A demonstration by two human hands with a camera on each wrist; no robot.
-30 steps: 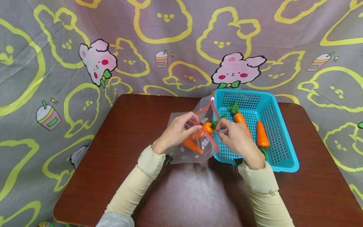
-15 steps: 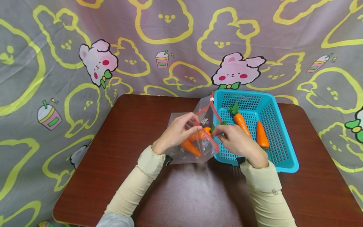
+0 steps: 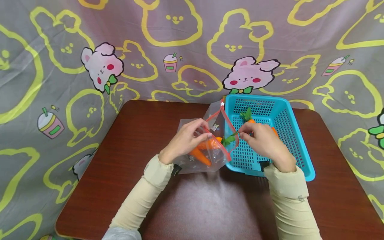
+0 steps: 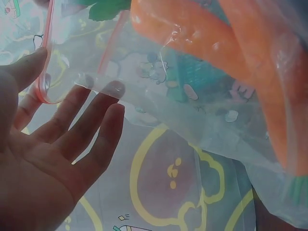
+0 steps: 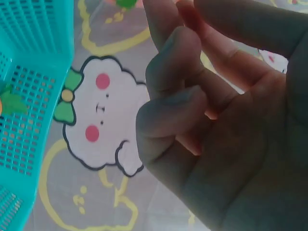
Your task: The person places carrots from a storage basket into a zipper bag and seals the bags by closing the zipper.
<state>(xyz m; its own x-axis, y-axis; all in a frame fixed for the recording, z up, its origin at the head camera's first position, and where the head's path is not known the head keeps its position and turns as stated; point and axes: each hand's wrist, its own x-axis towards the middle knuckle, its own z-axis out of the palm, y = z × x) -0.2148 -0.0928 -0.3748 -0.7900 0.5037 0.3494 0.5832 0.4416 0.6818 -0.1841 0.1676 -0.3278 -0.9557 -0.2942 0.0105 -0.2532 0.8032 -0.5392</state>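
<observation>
A clear zip bag (image 3: 210, 165) with red zip edges stands in front of me, its mouth facing right toward the basket. Carrots (image 3: 200, 156) show through its plastic, one with green leaves (image 3: 229, 140) at the mouth; in the left wrist view the orange carrots (image 4: 192, 38) lie crosswise. My left hand (image 3: 187, 136) pinches the near red edge between thumb and index finger, the other fingers against the plastic. My right hand (image 3: 259, 138) has thumb and index fingertips together at the bag's far red rim, pinching it above the basket, with the remaining fingers curled.
A turquoise basket (image 3: 300, 146) stands right of the bag on the brown table (image 3: 150, 126). Inside it are carrots, one with a leafy top (image 3: 246, 114), partly hidden by my right hand. A patterned cloth (image 3: 186, 33) hangs behind and at both sides.
My right hand has moved right, off the carrot's leaves, which now lie in the bag's mouth. The bag's far rim bulges out farther right. My left hand stays in place.
</observation>
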